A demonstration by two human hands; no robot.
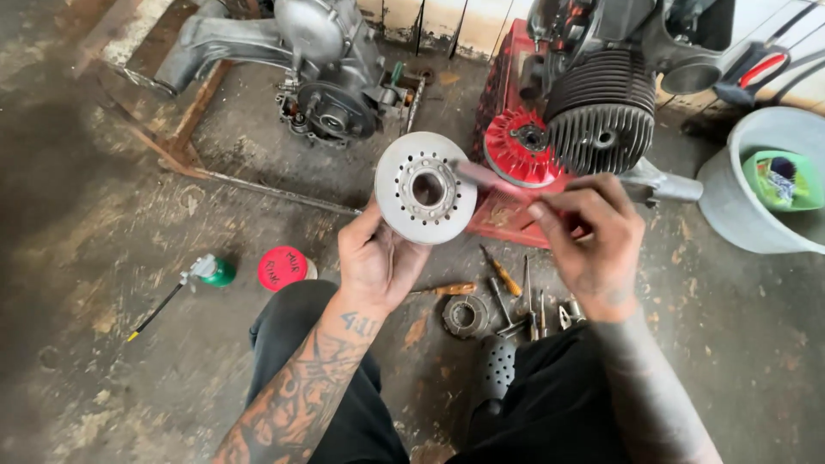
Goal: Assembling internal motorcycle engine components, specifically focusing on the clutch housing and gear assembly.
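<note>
The left hand [374, 262] gripped the round perforated metal drum [424, 187] upright above the floor while the right hand's [593, 236] fingers pinched a blurred pink tool [485, 179] against its face; judging by that, cleaning was underway and called for steady strokes.

1. We see a grey engine casing [322, 64] on the stained floor [86, 215] at the far left.
2. A finned cylinder [601, 112] with a red fan [520, 148] sits on our right.
3. A grey bucket [756, 206] holds a green bottle [782, 179].
4. A red lid [283, 268] lies just beside a green spray can [213, 271].
5. Screwdrivers [501, 272] and a ring-shaped part [464, 315] lie near our knees.
</note>
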